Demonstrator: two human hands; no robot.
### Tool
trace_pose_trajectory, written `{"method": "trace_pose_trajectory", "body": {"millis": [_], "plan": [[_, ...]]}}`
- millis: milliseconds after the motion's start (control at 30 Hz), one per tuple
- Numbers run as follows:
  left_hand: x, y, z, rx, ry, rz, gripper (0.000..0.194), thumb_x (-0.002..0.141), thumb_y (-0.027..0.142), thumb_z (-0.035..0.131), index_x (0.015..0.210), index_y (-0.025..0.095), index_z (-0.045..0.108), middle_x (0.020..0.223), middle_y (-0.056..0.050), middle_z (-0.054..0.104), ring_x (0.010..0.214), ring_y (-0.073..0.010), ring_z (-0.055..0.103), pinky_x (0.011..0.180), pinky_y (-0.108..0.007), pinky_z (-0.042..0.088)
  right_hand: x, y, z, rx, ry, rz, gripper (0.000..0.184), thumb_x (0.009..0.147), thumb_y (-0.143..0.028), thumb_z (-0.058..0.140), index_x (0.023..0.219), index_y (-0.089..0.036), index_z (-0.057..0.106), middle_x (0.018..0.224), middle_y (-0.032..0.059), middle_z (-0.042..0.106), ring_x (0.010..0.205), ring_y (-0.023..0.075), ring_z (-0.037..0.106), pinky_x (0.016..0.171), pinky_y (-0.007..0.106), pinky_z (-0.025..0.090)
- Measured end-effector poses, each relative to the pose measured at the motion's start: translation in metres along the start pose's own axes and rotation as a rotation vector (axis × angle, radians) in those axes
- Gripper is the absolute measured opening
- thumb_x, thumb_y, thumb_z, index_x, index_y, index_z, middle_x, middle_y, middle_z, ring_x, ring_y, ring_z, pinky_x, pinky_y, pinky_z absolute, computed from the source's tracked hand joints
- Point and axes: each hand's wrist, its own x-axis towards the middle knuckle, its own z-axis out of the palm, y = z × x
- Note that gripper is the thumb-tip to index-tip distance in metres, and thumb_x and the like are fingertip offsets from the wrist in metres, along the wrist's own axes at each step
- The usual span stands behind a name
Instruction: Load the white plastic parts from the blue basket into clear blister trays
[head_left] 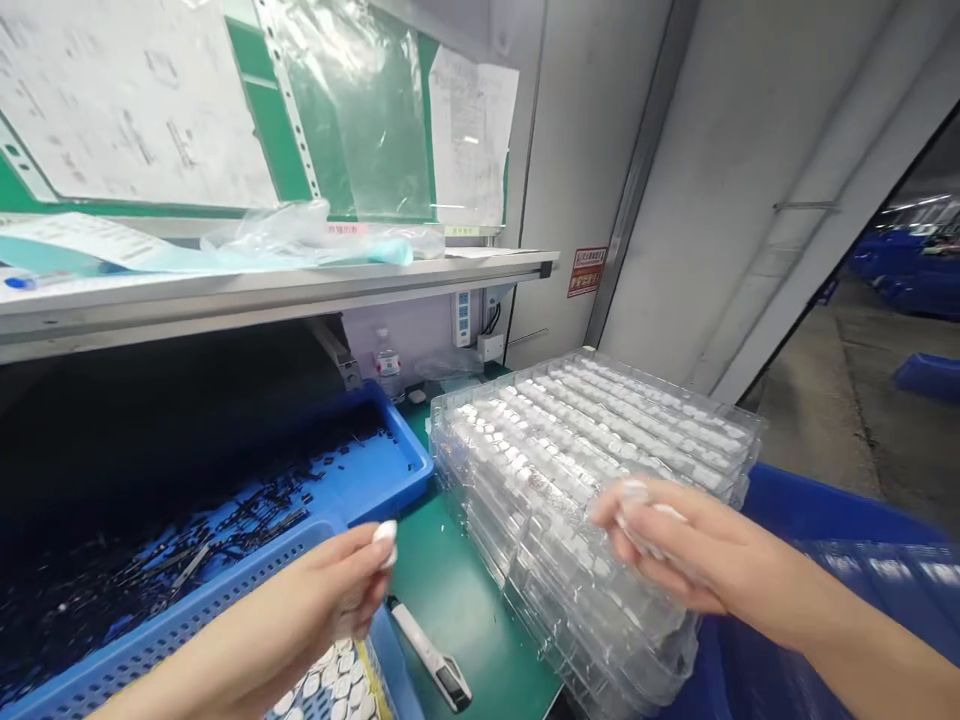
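My right hand (pixel 675 550) hovers over the near edge of a stack of clear plastic trays (pixel 577 440) filled with small white parts; its fingers are curled together and motion-blurred, with something small and white between them. My left hand (pixel 337 600) is pinched, thumb against fingertips, above the blue perforated crate (pixel 210 600) and a tray of white parts (pixel 337 690) at the bottom edge. What the pinch holds is hidden.
A blue bin (pixel 360 460) of small black parts lies on the left under a metal shelf (pixel 285 285). A white utility knife (pixel 431 655) rests on the green mat (pixel 450 590). A blue container (pixel 825 540) stands at the right. A water bottle (pixel 387 368) stands at the back.
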Motion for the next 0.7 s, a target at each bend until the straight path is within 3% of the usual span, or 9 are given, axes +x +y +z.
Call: {"method": "trace_pose_trajectory", "body": {"millis": [100,167,300,433,567,633,700], "plan": [[0.023,0.045,0.041,-0.166,-0.107,0.06,0.025,0.078,0.039,0.052,0.07,0.016,0.045,0.069,0.0,0.044,0.06,-0.0089,0.04,0.057,-0.02,0.037,0.029,0.004,-0.008,0.078,0.047,0.121,0.02,0.08,-0.037,0.047,0.084,-0.02,0.057,0.078,0.0027,0.05,0.046,0.0056,0.032,0.034,0.016,0.018],[0.039,0.063,0.066,-0.225,-0.158,0.079,0.019,0.08,0.031,0.049,0.071,0.015,0.045,0.07,-0.002,0.047,0.06,-0.0091,0.043,0.058,-0.02,0.038,0.039,0.008,-0.011,0.119,0.07,0.158,0.019,0.079,-0.033,0.048,0.088,-0.019,0.057,0.082,0.0037,0.052,0.049,0.0057,0.036,0.034,0.015,0.021],[0.061,0.08,0.101,-0.305,-0.204,0.061,0.012,0.082,0.021,0.042,0.073,0.013,0.045,0.075,-0.006,0.052,0.064,-0.0114,0.051,0.063,-0.024,0.043,0.037,0.015,-0.014,0.185,0.123,0.176,0.02,0.078,-0.026,0.048,0.093,-0.017,0.057,0.084,0.0056,0.054,0.052,0.0064,0.045,0.035,0.015,0.027],[0.072,0.085,0.121,-0.276,-0.213,0.104,0.012,0.081,0.019,0.041,0.071,0.013,0.044,0.077,-0.008,0.053,0.069,-0.0135,0.054,0.071,-0.028,0.045,0.025,0.019,-0.017,0.236,0.167,0.163,0.02,0.077,-0.023,0.049,0.094,-0.016,0.057,0.089,0.0084,0.054,0.061,0.0102,0.054,0.04,0.017,0.039],[0.081,0.084,0.129,0.183,-0.18,0.299,0.013,0.076,0.025,0.047,0.066,0.016,0.046,0.071,-0.003,0.051,0.072,-0.0163,0.051,0.07,-0.028,0.042,0.016,0.022,-0.017,0.084,0.25,0.135,0.022,0.079,-0.022,0.046,0.099,-0.018,0.055,0.095,0.0094,0.059,0.071,0.0155,0.062,0.06,0.027,0.05],[0.083,0.081,0.127,0.467,-0.171,0.354,0.008,0.071,0.023,0.049,0.068,0.017,0.053,0.07,-0.003,0.053,0.074,-0.0192,0.05,0.067,-0.029,0.04,0.013,0.022,-0.014,-0.107,0.261,0.118,0.025,0.08,-0.022,0.045,0.103,-0.021,0.052,0.099,0.0088,0.06,0.075,0.0184,0.063,0.061,0.028,0.051],[0.083,0.078,0.122,0.64,-0.195,0.403,0.014,0.07,0.019,0.047,0.077,0.018,0.058,0.081,-0.005,0.057,0.081,-0.0224,0.052,0.069,-0.03,0.039,0.011,0.023,-0.011,-0.269,0.236,0.067,0.03,0.079,-0.021,0.044,0.108,-0.022,0.05,0.108,0.0091,0.057,0.088,0.0223,0.06,0.06,0.029,0.052]]}}
